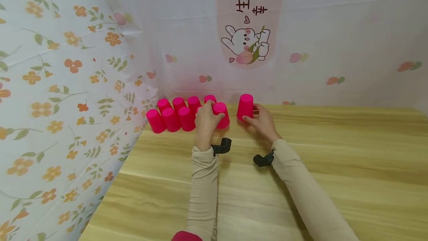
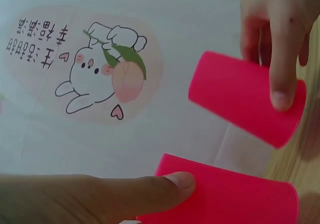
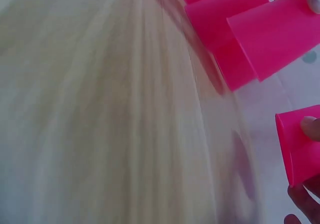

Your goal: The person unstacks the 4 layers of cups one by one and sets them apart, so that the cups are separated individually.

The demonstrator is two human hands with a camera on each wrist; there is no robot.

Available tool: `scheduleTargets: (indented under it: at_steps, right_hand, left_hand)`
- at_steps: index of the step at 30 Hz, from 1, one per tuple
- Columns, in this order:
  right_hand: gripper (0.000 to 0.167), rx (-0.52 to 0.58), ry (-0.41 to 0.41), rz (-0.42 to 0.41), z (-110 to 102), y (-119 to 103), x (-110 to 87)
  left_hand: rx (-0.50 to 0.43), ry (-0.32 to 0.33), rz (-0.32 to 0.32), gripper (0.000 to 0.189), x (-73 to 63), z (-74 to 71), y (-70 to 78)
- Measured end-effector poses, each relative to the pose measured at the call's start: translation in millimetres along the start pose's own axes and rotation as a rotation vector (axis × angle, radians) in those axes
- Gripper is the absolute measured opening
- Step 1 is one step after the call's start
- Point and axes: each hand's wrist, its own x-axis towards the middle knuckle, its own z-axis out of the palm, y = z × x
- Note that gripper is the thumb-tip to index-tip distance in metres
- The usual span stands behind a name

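Observation:
Two upside-down pink cups are in the hands, side by side near the table's back edge. My left hand (image 1: 204,122) grips one pink cup (image 1: 222,119), its thumb along the side in the left wrist view. To the right, my right hand (image 1: 265,124) holds another pink cup (image 1: 245,108) between thumb and fingers. That cup's rim (image 3: 286,151) shows apart from its shadow, just above the table. Left of both hands, several more pink cups (image 1: 171,120) stand upside down in two rows; my left hand partly hides the nearest ones.
The wooden table (image 1: 160,181) meets a white printed curtain (image 1: 321,47) at the back. A flowered curtain (image 1: 60,96) borders the left side. Dark camera mounts (image 1: 222,146) sit on both wrists. A red object (image 1: 186,236) shows at the bottom edge.

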Motion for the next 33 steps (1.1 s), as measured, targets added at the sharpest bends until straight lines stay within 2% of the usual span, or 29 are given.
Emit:
scheduleTargets:
  at_steps: [4,14,18,24,33]
  right_hand:
    - [0.060,-0.006,-0.060,-0.032,10.4,-6.8,14.9]
    - [0.056,-0.064,-0.102,-0.070,31.5,-7.5,37.4]
    - [0.055,-0.069,-0.121,-0.064,39.1,-6.7,42.2]
    - [0.055,-0.041,-0.125,-0.046,37.3,-7.2,44.1]
    - [0.055,-0.019,-0.145,-0.032,37.1,-7.8,45.8]
  left_hand:
    - [-0.006,0.009,-0.030,0.045,1.8,-0.7,-2.0]
    - [0.009,0.005,-0.039,0.045,4.0,4.3,-6.5]
    - [0.022,0.004,-0.044,0.045,6.3,7.3,-9.9]
    - [0.061,0.013,-0.053,0.045,8.9,14.6,-9.5]
    - [0.108,0.014,-0.111,0.043,9.7,21.4,-12.9]
